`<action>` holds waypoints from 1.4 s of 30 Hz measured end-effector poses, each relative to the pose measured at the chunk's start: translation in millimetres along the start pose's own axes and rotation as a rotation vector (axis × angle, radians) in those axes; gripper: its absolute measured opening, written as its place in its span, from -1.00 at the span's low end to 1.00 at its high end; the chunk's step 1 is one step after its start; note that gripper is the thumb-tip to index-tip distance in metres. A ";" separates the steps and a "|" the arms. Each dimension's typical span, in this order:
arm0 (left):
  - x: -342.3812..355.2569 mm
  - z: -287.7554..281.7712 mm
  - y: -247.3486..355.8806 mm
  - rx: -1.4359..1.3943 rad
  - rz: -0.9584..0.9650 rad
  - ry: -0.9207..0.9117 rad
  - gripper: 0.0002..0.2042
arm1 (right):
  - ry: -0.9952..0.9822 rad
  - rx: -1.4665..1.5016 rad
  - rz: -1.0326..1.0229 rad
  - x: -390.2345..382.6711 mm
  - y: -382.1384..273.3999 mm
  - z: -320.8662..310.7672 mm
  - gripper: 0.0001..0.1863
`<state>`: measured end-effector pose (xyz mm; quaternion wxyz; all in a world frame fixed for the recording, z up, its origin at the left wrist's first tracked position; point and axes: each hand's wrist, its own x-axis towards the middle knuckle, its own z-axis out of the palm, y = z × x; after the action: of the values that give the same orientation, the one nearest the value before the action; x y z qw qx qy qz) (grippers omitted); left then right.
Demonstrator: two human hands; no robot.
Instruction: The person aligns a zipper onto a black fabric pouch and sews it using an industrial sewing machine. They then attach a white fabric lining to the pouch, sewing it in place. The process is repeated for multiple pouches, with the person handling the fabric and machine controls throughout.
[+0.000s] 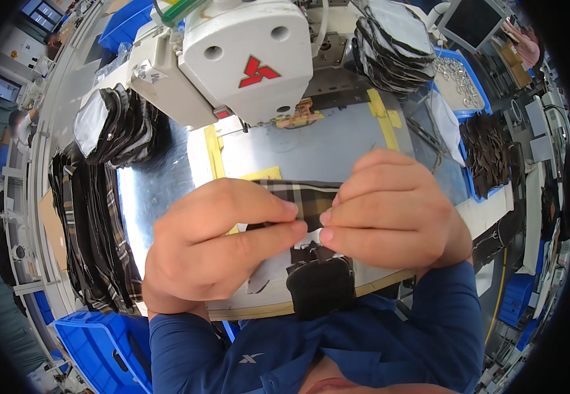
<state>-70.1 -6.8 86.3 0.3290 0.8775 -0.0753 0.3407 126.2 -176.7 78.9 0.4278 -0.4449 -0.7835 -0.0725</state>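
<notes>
A strip of plaid fabric (312,199), dark with pale and brown checks, spans the gap between my two hands. My left hand (216,240) pinches its near edge between thumb and forefinger. Close beside it, my right hand (393,213) has its fingers closed on the other end. Below the fingertips, at the table's front edge, hangs a small black zippered pouch (322,287). A dark tab and small hardware show just above the pouch; my fingers partly hide how these join the fabric. Beyond my hands stands a white sewing machine (249,59).
Stacked fabric pieces (117,128) stand left of the machine, with plaid panels (91,230) nearer me. More stacked pieces (396,46) lie back right. Blue trays hold metal rings (459,82) and brown strips (485,154). Scissors (427,136) lie at right; a blue crate (104,348) sits lower left.
</notes>
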 end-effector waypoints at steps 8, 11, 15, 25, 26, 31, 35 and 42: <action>-2.9 8.8 -3.3 0.193 0.101 0.060 -0.82 | 0.024 -0.016 -0.016 0.0 2.5 1.4 -0.81; -3.3 8.3 -4.1 0.284 0.176 0.074 -0.80 | 0.028 -0.018 -0.020 0.5 2.8 2.5 -0.81; -6.4 8.7 -3.4 0.259 0.177 0.051 -0.82 | 0.018 -0.011 -0.025 0.1 3.2 2.1 -0.80; -6.1 13.1 -21.4 0.077 0.310 0.004 -0.82 | 0.038 0.074 -0.012 -2.3 5.8 4.7 -0.77; -7.7 15.5 -24.6 0.039 0.304 0.020 -0.83 | 0.049 0.103 0.012 -3.4 6.3 6.5 -0.77; -13.1 10.6 -38.0 -0.481 -0.099 -0.167 -0.82 | 0.110 0.230 0.264 -6.7 2.1 12.0 -0.81; -22.1 26.4 -39.1 -1.160 -0.567 -0.001 -0.36 | 0.140 0.265 0.531 -7.1 10.2 10.3 -0.81; -22.9 42.5 -31.5 -0.584 -0.542 0.016 -0.52 | 0.151 0.434 0.746 -8.6 20.3 13.1 -0.82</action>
<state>-52.9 -11.4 31.4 0.6432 0.7325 0.0681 0.2125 135.7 -163.6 59.0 0.5644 -0.5907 -0.5326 0.2210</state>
